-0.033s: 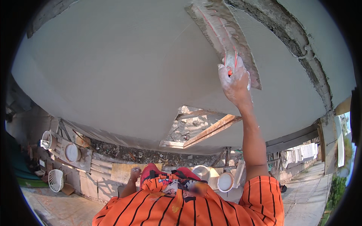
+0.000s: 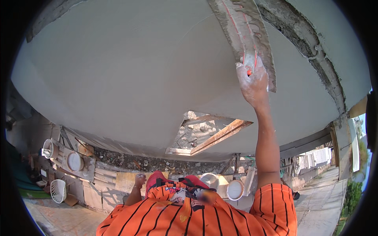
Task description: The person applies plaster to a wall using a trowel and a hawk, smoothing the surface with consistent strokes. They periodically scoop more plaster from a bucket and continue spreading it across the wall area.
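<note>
My right hand point(image 2: 252, 82) grips the handle of a long, plaster-smeared finishing trowel point(image 2: 232, 29) with red lines along its spine, held flat against the smooth grey plastered surface point(image 2: 118, 70) overhead, beside a rough channel point(image 2: 299, 37). My left hand point(image 2: 139, 180) hangs low beside my body, small in view, its fingers loosely apart with nothing visible in them.
A wood-framed opening point(image 2: 218, 137) cuts through the plastered surface. Below lie plank boards point(image 2: 102, 192), buckets point(image 2: 75, 161), point(image 2: 235, 190), a white perforated basket point(image 2: 58, 190) and a rubble strip point(image 2: 130, 157). A concrete post point(image 2: 342, 149) stands at the right.
My right hand and the trowel have shifted slightly to the right and toward the top of the picture. My left hand has barely moved.
</note>
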